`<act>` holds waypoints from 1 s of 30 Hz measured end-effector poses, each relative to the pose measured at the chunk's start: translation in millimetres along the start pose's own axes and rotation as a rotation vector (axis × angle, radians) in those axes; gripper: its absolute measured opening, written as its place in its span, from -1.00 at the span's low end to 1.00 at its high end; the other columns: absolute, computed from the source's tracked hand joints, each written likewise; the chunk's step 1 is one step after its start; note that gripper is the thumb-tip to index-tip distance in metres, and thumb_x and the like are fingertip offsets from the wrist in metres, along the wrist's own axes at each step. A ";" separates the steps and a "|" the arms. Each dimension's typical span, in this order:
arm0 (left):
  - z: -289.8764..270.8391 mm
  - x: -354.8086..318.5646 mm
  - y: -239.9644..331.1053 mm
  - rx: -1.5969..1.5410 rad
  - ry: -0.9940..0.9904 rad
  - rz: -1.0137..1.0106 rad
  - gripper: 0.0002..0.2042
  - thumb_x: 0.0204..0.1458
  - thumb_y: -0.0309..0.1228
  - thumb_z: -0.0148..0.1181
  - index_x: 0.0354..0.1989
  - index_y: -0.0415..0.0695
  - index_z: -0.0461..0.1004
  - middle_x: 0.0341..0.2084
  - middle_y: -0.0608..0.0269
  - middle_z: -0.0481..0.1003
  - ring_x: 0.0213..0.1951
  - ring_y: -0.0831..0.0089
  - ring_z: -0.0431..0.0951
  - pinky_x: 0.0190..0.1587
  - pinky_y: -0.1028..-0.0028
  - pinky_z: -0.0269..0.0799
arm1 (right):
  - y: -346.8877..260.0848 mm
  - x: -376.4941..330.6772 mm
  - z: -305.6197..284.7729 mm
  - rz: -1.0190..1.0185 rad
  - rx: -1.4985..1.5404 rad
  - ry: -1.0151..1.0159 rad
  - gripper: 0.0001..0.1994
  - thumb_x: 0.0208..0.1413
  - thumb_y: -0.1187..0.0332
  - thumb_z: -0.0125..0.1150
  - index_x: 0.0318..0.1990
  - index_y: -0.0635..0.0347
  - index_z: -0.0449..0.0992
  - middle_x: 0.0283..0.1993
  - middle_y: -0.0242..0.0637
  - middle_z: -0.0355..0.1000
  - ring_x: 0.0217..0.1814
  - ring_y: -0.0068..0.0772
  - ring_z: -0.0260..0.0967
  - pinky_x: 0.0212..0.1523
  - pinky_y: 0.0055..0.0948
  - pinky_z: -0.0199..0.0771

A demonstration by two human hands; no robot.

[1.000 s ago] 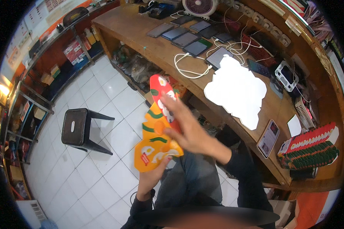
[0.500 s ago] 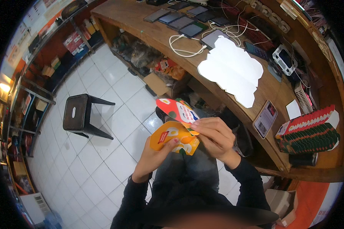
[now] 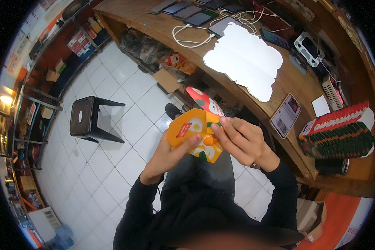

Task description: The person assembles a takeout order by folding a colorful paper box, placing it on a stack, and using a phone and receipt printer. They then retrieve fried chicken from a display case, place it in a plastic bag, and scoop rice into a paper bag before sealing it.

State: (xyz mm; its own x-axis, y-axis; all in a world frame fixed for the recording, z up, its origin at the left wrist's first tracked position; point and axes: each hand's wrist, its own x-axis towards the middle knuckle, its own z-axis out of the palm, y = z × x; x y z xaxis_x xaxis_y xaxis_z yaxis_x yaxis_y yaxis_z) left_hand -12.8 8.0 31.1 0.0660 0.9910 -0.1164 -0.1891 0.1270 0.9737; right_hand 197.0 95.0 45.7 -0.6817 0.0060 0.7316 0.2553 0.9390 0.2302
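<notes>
A yellow-and-red printed card (image 3: 199, 128) sits between a person's 2 bare hands, in front of the body; the fingers of the left hand (image 3: 166, 155) grip its near left side, thumb across the front, while the fingers of the right hand (image 3: 246, 142) pinch its right edge, a red flap (image 3: 205, 101) rising just beyond them. Farther beyond the right fingers, a white cut-out sheet (image 3: 245, 60) lies on a wooden table (image 3: 296, 86). To their right are 1 lit phone (image 3: 286, 115) and a row of red-and-green cartons (image 3: 338, 132). A black stool (image 3: 82, 116) stands well left of the left fingers.
</notes>
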 end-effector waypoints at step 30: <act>35.7 7.1 -13.8 0.120 -0.030 -0.252 -0.60 0.20 -0.30 0.18 0.13 -0.26 0.36 -0.09 0.14 0.52 -0.07 0.43 0.54 0.04 0.46 0.44 | -37.7 -53.0 -35.6 1.094 0.808 0.066 -0.59 0.12 0.48 0.24 0.16 0.26 0.44 0.15 -0.09 0.45 0.08 -0.10 0.47 0.11 -0.27 0.51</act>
State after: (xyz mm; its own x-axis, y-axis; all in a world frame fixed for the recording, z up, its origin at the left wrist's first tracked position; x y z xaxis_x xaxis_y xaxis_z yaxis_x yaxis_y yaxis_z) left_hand 25.2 11.8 23.8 0.1257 0.9268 -0.3538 -0.0460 0.3617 0.9312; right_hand 247.9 47.0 21.1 -0.3519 0.8760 0.3297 0.1544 0.4018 -0.9026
